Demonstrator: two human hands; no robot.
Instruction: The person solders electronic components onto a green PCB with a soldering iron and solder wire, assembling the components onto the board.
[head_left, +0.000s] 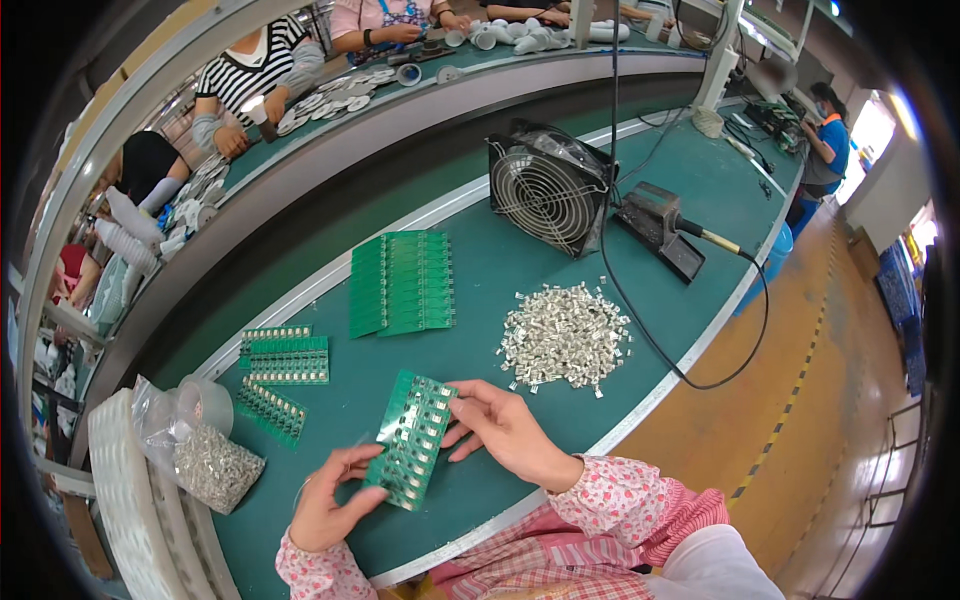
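I hold a green circuit board panel (413, 438) fitted with small metal parts between both hands, just above the green bench top (480, 300). My left hand (330, 500) grips its near end. My right hand (505, 428) pinches its far right edge with the fingertips. A heap of small silver metal parts (565, 335) lies just beyond my right hand. A stack of bare green panels (402, 282) lies further back.
More green panels (285, 358) lie to the left, beside a clear bag of metal parts (212, 465) and a white foam tray (125, 500). A fan (548, 190) and a soldering iron stand (660, 225) sit at the back. Other people work across the bench.
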